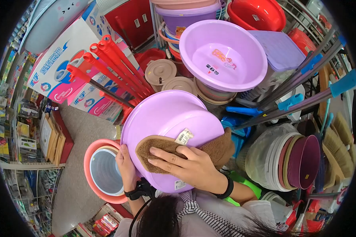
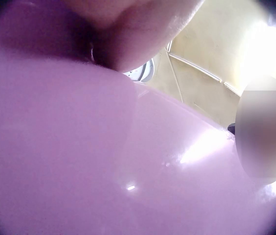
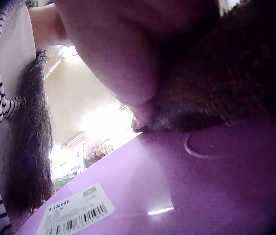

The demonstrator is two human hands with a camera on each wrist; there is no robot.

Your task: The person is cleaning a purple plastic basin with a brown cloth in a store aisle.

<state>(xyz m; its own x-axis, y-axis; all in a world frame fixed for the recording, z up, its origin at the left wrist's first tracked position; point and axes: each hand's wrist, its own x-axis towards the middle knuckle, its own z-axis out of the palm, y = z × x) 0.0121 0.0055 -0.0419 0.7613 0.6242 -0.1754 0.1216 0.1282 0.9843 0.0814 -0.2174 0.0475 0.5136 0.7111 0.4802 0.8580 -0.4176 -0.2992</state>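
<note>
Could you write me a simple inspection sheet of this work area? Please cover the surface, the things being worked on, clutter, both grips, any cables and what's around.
Surface: no worktop seen under the work; grey floor below.
Job's things: purple basin, held up, labels on it; brown cloth against it.
Clutter: second purple basin on a stack; red poles; nested bins lying tilted.
Grips: left grip holds the basin's edge; right grip presses the cloth to the basin, fingers extended.
Cables: one thin black cord near the left wrist.
Surroundings: stocked shelves; printed cartons.
</note>
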